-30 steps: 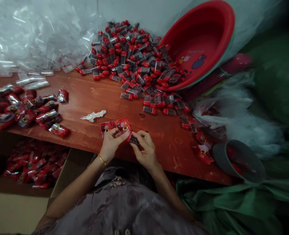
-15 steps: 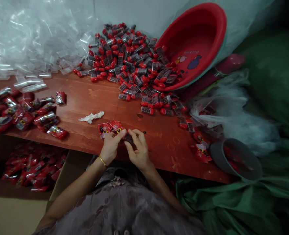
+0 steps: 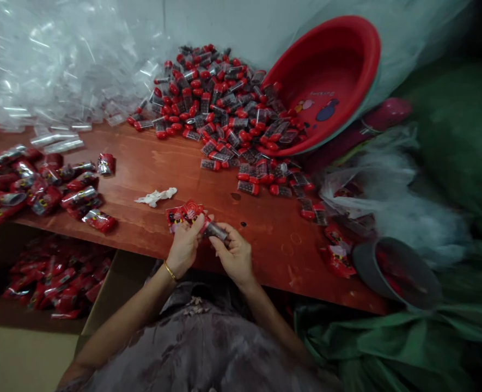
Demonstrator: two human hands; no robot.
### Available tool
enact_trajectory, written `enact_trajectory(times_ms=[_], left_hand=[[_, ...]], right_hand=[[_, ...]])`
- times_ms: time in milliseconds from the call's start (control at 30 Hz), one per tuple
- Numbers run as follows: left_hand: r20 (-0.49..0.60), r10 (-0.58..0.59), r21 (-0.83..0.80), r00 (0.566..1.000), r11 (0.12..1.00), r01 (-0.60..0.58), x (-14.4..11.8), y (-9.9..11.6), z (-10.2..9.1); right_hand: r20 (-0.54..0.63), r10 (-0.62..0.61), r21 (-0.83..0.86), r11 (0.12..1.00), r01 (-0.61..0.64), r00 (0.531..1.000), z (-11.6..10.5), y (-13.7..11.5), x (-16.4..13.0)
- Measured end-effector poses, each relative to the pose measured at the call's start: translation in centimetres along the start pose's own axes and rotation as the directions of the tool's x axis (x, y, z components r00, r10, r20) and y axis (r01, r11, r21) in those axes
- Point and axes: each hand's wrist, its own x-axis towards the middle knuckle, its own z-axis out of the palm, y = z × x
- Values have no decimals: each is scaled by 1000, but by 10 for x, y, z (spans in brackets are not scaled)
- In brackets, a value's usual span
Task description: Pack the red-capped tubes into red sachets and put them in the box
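My left hand (image 3: 184, 247) is closed on small red printed wrappers (image 3: 182, 213), its thumb pressing from above. A clear tube with dark contents (image 3: 216, 231) lies between my two hands, its left end against the wrappers; whether that end sits inside one, I cannot tell. My right hand (image 3: 237, 255) pinches the tube's right end between thumb and fingers. Just beyond my left hand, a crumpled white scrap (image 3: 156, 197) rests on the wooden table (image 3: 142, 158). To the left lies a group of red-wrapped tubes (image 3: 47, 182).
A heap of red-capped tubes (image 3: 216, 103) spills from a tilted red basin (image 3: 347, 65). Clear empty tubes (image 3: 61, 65) are piled back left. On the right stand a grey bowl (image 3: 365, 272) and a plastic bag (image 3: 391, 190). Below the table's left edge, a box holds red packets (image 3: 56, 277).
My right fingers have shifted right and opened slightly around the tube, so more of it shows. The left hand keeps its grip on the wrappers. The whole view has shifted slightly.
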Motion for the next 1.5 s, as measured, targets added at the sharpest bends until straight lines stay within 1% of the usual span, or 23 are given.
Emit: enact_trajectory(times_ms=[67,167,233,300,367,433,500,567,633,700,767,900,967,1033,1100,1167,1233,1300,1367,1400,1433,1467,1500], left_hand=[[-24,14,10,1000,1000,-14,-1,-6,0],[-41,5,17,999,1000,-5,-1,-12,-1],[-26,-6,-9,1000,1000,6,-1,-11,-1],[-10,-5,-30,1000,1000,5,-1,-4,-1],[8,0,-24,1000,1000,0,0,2,-2],[23,-8,23,1000,1000,7,0,6,-3],[17,-18,82,1000,996,16,1,5,-4],[0,-16,122,1000,992,16,0,2,-4],[-7,-8,138,1000,990,9,-1,-2,-2],[4,-6,149,1000,989,5,-3,-4,-2],[15,-10,152,1000,988,7,-4,-3,-2],[-6,18,89,1000,996,-17,-3,5,-7],[18,2,90,1000,996,-3,-2,8,-11],[71,-33,130,997,991,23,-2,8,-15],[115,-66,172,991,984,46,-3,6,-18],[109,-107,188,988,978,85,-3,7,-22],[76,-175,189,982,969,159,-1,12,-27],[19,-233,174,972,959,226,3,25,-36],[-72,-236,137,969,960,244,10,46,-51],[-141,-207,105,968,969,222,14,59,-60],[-213,-160,66,964,982,178,17,73,-71],[-290,-93,18,952,995,103,21,88,-83],[-370,-34,-31,928,999,24,23,101,-95]], right_hand=[[-36,-53,-43,998,51,998,1,-2,0],[-78,-149,-169,976,134,986,4,-5,2],[-65,-160,-163,976,148,985,5,-7,4],[-32,-97,-49,994,95,995,6,-6,6],[16,0,82,997,-2,1000,6,-3,6],[33,59,138,988,-63,998,6,-1,4],[8,31,81,996,-32,999,7,1,2],[-30,-50,-58,997,48,998,7,1,1],[-47,-127,-181,976,117,991,7,2,2],[-44,-152,-204,969,140,987,8,2,4],[-14,-124,-139,983,121,992,7,4,7],[132,-92,15,996,90,987,3,5,8],[185,-78,65,996,67,980,1,5,8],[197,-44,103,994,24,979,2,5,9],[190,-32,89,996,16,981,5,5,11],[167,-65,0,998,66,984,12,4,16],[172,-131,-148,976,157,976,18,3,25],[185,-215,-344,900,268,959,18,1,43],[147,-276,-566,764,310,950,9,2,71],[84,-289,-668,694,269,954,0,4,87],[3,-283,-748,636,190,959,-9,7,103],[-90,-251,-802,592,79,964,-19,13,118],[-159,-199,-830,558,-21,967,-29,19,131]])
